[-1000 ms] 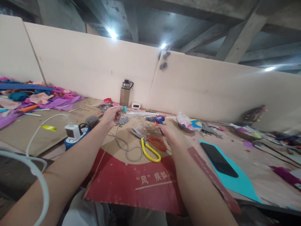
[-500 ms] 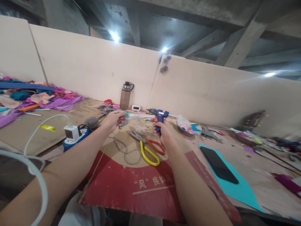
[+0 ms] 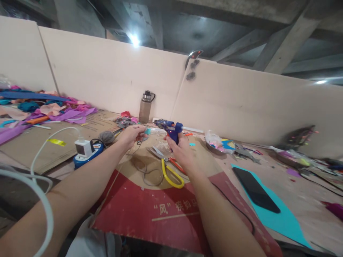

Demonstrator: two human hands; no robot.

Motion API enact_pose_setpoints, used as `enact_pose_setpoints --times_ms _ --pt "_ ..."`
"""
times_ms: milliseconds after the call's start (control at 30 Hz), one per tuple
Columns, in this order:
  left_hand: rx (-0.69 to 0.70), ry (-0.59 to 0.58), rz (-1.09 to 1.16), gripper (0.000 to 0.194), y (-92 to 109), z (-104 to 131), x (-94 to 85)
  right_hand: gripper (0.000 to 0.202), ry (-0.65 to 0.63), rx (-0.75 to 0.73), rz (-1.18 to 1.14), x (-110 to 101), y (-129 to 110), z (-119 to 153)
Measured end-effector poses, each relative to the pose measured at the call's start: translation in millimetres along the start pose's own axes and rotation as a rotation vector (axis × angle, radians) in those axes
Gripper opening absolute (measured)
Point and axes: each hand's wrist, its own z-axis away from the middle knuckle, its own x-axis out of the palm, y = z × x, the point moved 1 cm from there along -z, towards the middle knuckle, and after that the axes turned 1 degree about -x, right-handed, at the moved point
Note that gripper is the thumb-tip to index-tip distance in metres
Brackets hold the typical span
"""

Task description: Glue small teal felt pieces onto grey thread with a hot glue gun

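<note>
My right hand (image 3: 180,147) is closed round the handle of a blue hot glue gun (image 3: 174,131). A clear glue stick (image 3: 193,129) sticks out behind the gun, and its nozzle points left. My left hand (image 3: 134,135) pinches a small teal piece (image 3: 147,131) at its fingertips, to the left of the nozzle. A clear, shiny strip (image 3: 158,131) shows between that piece and the gun; I cannot tell whether it is joined to the piece. Below both hands, scissors (image 3: 171,174) with yellow and red handles lie on the cardboard, beside a loose grey cord (image 3: 146,173).
Red-printed cardboard (image 3: 128,210) covers the work area. A water bottle (image 3: 145,107) stands by the back panel. At left are a blue power strip (image 3: 88,159) and fabric scraps (image 3: 53,107). A phone (image 3: 255,189) lies on a teal sheet (image 3: 288,221); a bowl (image 3: 217,149) holds scraps.
The glue gun has moved left, its nozzle closer to my left hand. A small teal bit now shows on the cardboard right of the gun. My left hand still pinches the teal piece.
</note>
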Motion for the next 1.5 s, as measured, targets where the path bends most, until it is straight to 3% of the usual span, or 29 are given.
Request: enact_pose_setpoints --times_ms 367,733,1500 --pt "0.011 -0.038 0.001 0.009 0 -2 0.5 0.031 -0.047 -0.107 0.080 6 10 0" --pt "0.025 -0.110 -0.001 0.013 -1 -1 2.8 0.036 -0.057 -0.075 0.117 7 8 1" --pt "0.026 -0.081 -0.035 0.020 2 5 8.3 0.036 -0.051 -0.107 0.153 9 11 1"
